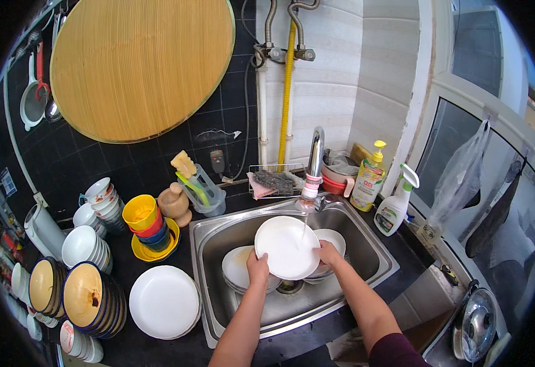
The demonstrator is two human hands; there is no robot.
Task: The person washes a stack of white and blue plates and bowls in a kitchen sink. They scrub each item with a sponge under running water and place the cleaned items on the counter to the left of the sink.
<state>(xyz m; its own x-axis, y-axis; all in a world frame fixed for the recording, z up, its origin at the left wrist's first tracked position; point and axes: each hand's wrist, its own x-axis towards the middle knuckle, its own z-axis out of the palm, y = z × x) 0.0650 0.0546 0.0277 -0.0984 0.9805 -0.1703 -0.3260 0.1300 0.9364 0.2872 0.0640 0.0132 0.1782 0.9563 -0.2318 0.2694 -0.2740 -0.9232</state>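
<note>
Both my hands grip a white plate (287, 247) under a thin stream of water from the faucet (315, 156). My left hand (258, 268) has the plate's lower left rim, with the thumb on its upper face. At the right rim is my right hand (329, 254). Below the held plate, more white plates (236, 266) lie stacked in the left of the steel sink (253, 328). Another white stack (334, 239) sits to the right, partly hidden by the plate and my right hand. Part of the drain (290, 287) shows between the stacks.
A stack of white plates (164, 300) stands on the counter left of the sink, beside tall stacks of yellowish bowls (84, 293). Colored cups (141, 213) and a wooden mortar (174, 204) stand behind. A dish soap bottle (367, 179) and spray bottle (393, 208) stand right of the faucet.
</note>
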